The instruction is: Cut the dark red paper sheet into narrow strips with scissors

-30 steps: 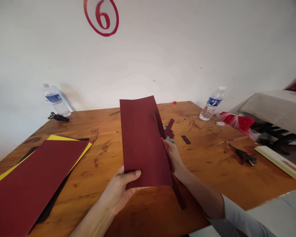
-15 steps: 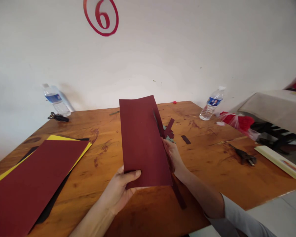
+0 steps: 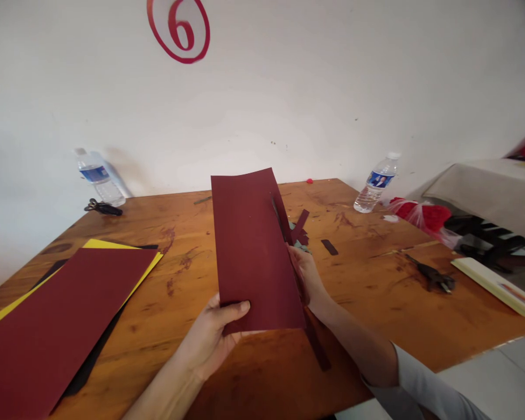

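Note:
A dark red sheet of paper (image 3: 249,251) is held up in front of me over the table. My left hand (image 3: 225,326) grips its lower left corner, thumb on the face and fingers behind. At the sheet's right side, my right hand (image 3: 308,274) is closed around scissors (image 3: 280,219); their blades lie along a cut near the right edge, and the handles are mostly hidden. A narrow strip (image 3: 284,204) stands partly separated beyond the blades. Below my right hand, a cut dark red strip (image 3: 317,348) hangs or lies; I cannot tell which.
Red, yellow and black sheets (image 3: 87,291) are stacked at left on the wooden table (image 3: 179,367). Scraps (image 3: 303,233) lie behind my right hand. Dark tools (image 3: 433,277) (image 3: 104,207) rest at right and far left. Two water bottles (image 3: 374,184) (image 3: 100,177) and a white box (image 3: 496,287) stand near the edges.
The scissor blades look slightly more closed along the cut. Both hands and the sheet stay almost in place.

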The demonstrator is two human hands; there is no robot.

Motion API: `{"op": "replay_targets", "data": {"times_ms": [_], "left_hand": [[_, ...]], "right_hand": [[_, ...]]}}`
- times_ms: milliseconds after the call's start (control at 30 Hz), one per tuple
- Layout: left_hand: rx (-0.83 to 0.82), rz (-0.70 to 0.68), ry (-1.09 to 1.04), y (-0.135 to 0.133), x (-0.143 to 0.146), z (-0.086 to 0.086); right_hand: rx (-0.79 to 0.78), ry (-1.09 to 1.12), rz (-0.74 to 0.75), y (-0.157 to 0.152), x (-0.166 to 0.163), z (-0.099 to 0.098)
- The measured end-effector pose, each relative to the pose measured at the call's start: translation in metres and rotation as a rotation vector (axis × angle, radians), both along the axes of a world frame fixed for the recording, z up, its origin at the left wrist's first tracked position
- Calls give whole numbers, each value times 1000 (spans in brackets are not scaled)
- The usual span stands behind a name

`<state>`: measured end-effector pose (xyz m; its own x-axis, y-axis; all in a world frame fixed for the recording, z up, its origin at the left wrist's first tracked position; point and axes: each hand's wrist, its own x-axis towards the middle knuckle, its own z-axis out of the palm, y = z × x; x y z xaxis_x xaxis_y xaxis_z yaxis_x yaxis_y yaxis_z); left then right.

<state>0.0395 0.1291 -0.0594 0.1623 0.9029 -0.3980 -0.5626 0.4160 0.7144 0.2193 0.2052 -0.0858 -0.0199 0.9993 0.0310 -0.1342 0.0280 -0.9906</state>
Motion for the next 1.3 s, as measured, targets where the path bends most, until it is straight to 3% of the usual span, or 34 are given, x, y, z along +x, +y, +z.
{"op": "replay_targets", "data": {"times_ms": [567,1300], "left_hand": [[-23,-46,29,-5,3,1],[8,-50,30,-5,5,-6]], "right_hand": [[149,-67,48,1,6,13],[95,14,43,-1,5,12]]}}
